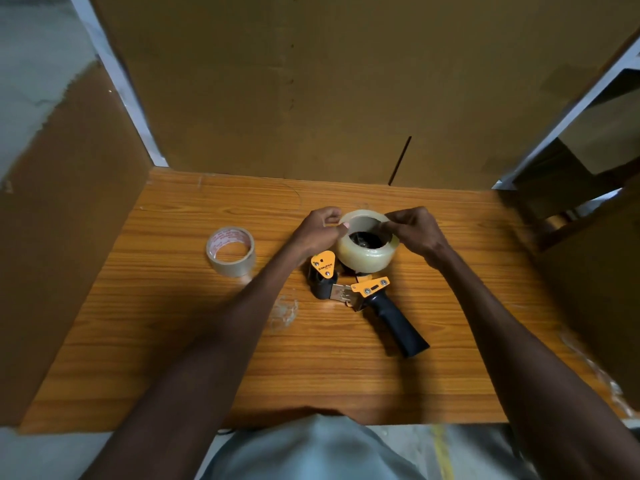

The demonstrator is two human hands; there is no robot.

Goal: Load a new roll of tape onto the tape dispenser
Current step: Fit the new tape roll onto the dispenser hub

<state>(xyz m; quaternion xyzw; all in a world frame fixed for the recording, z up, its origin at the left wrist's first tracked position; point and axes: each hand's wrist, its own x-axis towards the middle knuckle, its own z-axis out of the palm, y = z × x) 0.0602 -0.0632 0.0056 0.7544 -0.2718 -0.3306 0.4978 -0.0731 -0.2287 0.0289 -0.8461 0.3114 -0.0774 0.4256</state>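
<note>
An orange and black tape dispenser (372, 294) lies on its side on the wooden table (173, 358), handle pointing toward me and to the right. A thick roll of clear tape (367, 256) sits over its black hub. My left hand (320, 230) pinches the roll's upper rim from the left. My right hand (415, 232) pinches the rim from the right. Both hands touch the roll's top edge, fingers curled.
A thinner tape roll with a red-printed core (231, 250) stands on the table to the left. A crumpled piece of clear tape (284, 311) lies near my left forearm. Cardboard panels (311, 81) wall the table at the back and both sides.
</note>
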